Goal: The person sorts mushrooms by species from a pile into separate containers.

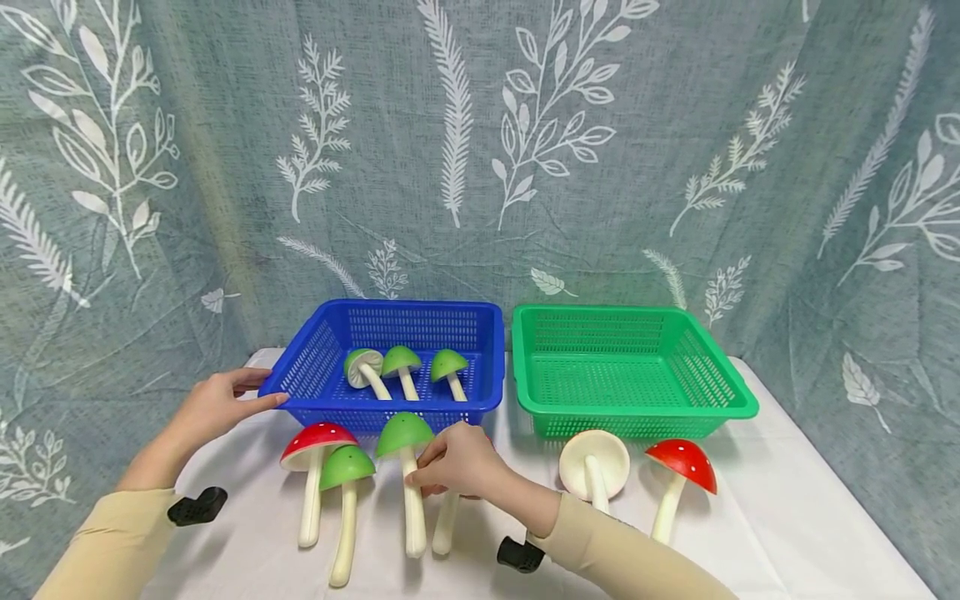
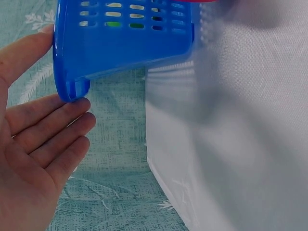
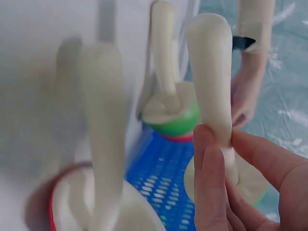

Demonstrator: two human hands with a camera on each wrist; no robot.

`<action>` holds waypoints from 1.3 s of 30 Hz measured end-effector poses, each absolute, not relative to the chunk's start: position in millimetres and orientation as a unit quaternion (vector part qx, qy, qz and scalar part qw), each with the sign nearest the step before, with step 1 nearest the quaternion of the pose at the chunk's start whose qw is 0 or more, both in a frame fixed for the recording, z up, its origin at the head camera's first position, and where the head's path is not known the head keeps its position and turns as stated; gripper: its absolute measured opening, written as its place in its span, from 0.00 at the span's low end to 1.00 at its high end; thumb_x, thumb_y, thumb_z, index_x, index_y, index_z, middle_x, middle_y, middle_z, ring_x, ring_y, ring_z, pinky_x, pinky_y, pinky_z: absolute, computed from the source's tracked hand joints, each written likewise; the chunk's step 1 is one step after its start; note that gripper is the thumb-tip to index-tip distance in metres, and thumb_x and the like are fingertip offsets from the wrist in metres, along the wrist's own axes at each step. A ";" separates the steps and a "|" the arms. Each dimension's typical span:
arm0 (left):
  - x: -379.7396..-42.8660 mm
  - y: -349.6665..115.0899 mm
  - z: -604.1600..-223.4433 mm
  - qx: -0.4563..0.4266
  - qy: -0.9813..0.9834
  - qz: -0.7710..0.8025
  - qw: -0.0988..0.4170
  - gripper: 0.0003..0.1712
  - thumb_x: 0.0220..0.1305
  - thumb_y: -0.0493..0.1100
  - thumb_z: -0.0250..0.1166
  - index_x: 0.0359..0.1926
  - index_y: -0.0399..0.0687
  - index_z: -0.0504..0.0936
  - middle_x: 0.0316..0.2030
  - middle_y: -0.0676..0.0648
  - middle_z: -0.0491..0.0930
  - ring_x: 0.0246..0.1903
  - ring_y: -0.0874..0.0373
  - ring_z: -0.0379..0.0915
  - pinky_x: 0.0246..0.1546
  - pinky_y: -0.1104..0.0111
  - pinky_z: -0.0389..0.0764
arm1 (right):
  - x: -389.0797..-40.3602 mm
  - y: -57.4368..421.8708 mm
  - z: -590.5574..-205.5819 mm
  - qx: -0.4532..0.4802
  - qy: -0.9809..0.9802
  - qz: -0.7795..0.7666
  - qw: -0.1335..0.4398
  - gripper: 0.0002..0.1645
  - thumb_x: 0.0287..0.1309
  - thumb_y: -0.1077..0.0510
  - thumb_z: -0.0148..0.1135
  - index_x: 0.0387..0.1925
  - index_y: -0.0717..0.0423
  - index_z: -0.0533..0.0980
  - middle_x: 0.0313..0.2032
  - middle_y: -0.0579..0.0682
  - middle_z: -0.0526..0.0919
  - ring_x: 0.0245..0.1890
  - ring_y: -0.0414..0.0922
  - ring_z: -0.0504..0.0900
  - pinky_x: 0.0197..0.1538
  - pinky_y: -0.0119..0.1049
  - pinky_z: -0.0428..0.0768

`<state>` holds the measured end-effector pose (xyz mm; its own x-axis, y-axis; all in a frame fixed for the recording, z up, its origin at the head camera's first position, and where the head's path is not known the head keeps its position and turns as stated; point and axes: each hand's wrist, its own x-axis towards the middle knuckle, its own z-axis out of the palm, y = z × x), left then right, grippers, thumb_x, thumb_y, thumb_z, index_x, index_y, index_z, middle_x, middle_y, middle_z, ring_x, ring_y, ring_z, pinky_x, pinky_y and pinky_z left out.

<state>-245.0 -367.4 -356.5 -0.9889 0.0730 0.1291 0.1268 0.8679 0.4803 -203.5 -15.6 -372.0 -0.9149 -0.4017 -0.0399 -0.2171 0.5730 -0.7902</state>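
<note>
My right hand (image 1: pixel 465 458) pinches the pale stem of a green-capped toy mushroom (image 1: pixel 405 435), raised in front of the blue basket (image 1: pixel 337 417). In the right wrist view its stem (image 3: pixel 209 62) stands between thumb and fingers. My left hand (image 1: pixel 213 407) grips the basket's left front corner, thumb and fingers on opposite sides of the rim. Inside the basket lie three green-capped mushrooms (image 1: pixel 447 365). A red-capped mushroom (image 1: pixel 318 437) and a green-capped mushroom (image 1: pixel 347 467) lie on the table left of my right hand. Another mushroom's stem (image 1: pixel 445 527) shows below that hand, its cap mostly hidden.
A green basket (image 1: pixel 633 412) with nothing in it stands right of the blue one. Before it lie a mushroom with its pale underside showing (image 1: pixel 588 454) and a red-capped mushroom (image 1: pixel 682 463). A patterned curtain (image 1: pixel 480 167) hangs behind the white-covered table (image 1: pixel 247 533).
</note>
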 end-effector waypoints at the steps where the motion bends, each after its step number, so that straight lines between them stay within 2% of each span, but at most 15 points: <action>1: -245.0 -367.5 -356.6 -0.051 -0.965 -0.252 0.054 0.41 0.59 0.62 0.63 0.60 0.34 0.72 0.53 0.29 0.76 0.53 0.30 0.70 0.46 0.43 0.75 | -205.2 -14.8 -369.3 -0.173 0.872 -0.443 0.113 0.09 0.40 0.53 0.77 0.22 0.53 0.86 0.15 0.43 0.84 0.18 0.38 0.83 0.26 0.28 0.78; 3: -245.2 -368.0 -356.7 -0.050 -0.965 -0.250 0.054 0.41 0.59 0.62 0.63 0.60 0.34 0.72 0.53 0.29 0.76 0.53 0.30 0.70 0.46 0.43 0.76 | -209.3 -13.6 -364.1 -0.164 0.848 -0.486 0.134 0.08 0.42 0.57 0.76 0.24 0.58 0.85 0.16 0.48 0.84 0.19 0.46 0.85 0.25 0.34 0.82; 5: -245.3 -368.4 -356.9 -0.051 -0.966 -0.248 0.056 0.40 0.59 0.62 0.64 0.60 0.34 0.72 0.53 0.29 0.76 0.53 0.30 0.70 0.46 0.44 0.76 | -214.2 -12.6 -358.1 -0.160 0.844 -0.493 0.136 0.08 0.42 0.58 0.76 0.24 0.59 0.85 0.16 0.49 0.85 0.22 0.50 0.86 0.28 0.38 0.84; 13: -244.2 -367.5 -355.3 -0.056 -0.966 -0.248 0.055 0.40 0.59 0.61 0.63 0.60 0.34 0.72 0.54 0.29 0.75 0.53 0.30 0.70 0.46 0.44 0.76 | -238.3 -10.3 -331.0 -0.149 0.860 -0.472 0.122 0.09 0.45 0.55 0.75 0.29 0.56 0.86 0.18 0.48 0.85 0.26 0.50 0.87 0.33 0.41 0.85; 20: -243.8 -367.3 -356.1 -0.058 -0.966 -0.248 0.055 0.39 0.60 0.60 0.63 0.60 0.34 0.72 0.53 0.29 0.76 0.53 0.30 0.70 0.45 0.44 0.75 | -262.1 -13.4 -314.0 -0.120 0.844 -0.504 0.141 0.11 0.47 0.58 0.73 0.32 0.60 0.86 0.21 0.52 0.86 0.22 0.42 0.86 0.30 0.33 0.84; 22: -244.6 -367.3 -356.2 -0.058 -0.966 -0.248 0.055 0.39 0.60 0.60 0.63 0.61 0.34 0.72 0.53 0.30 0.76 0.53 0.30 0.70 0.46 0.43 0.75 | -268.3 -15.0 -311.0 -0.110 0.840 -0.511 0.145 0.11 0.47 0.58 0.73 0.33 0.61 0.86 0.22 0.53 0.86 0.25 0.45 0.87 0.29 0.33 0.84; 27: -245.3 -367.8 -356.6 -0.055 -0.965 -0.249 0.053 0.40 0.60 0.60 0.63 0.61 0.34 0.71 0.54 0.29 0.75 0.53 0.30 0.69 0.46 0.43 0.75 | -283.3 -19.0 -308.1 -0.087 0.842 -0.512 0.145 0.11 0.48 0.57 0.73 0.32 0.60 0.86 0.22 0.54 0.86 0.24 0.45 0.87 0.31 0.33 0.84; 30: -245.2 -368.3 -356.8 -0.054 -0.966 -0.249 0.051 0.39 0.60 0.60 0.63 0.61 0.34 0.71 0.54 0.29 0.76 0.54 0.30 0.69 0.46 0.43 0.75 | -293.1 -21.7 -308.5 -0.067 0.847 -0.508 0.138 0.11 0.47 0.55 0.73 0.31 0.60 0.86 0.22 0.53 0.86 0.21 0.41 0.85 0.32 0.33 0.84; 39: -243.6 -368.3 -356.0 -0.054 -0.965 -0.250 0.053 0.40 0.60 0.61 0.63 0.61 0.34 0.71 0.53 0.29 0.76 0.53 0.30 0.69 0.46 0.43 0.75 | -321.4 -29.0 -308.5 -0.010 0.872 -0.477 0.108 0.11 0.48 0.54 0.73 0.29 0.59 0.85 0.23 0.53 0.87 0.20 0.41 0.85 0.30 0.30 0.83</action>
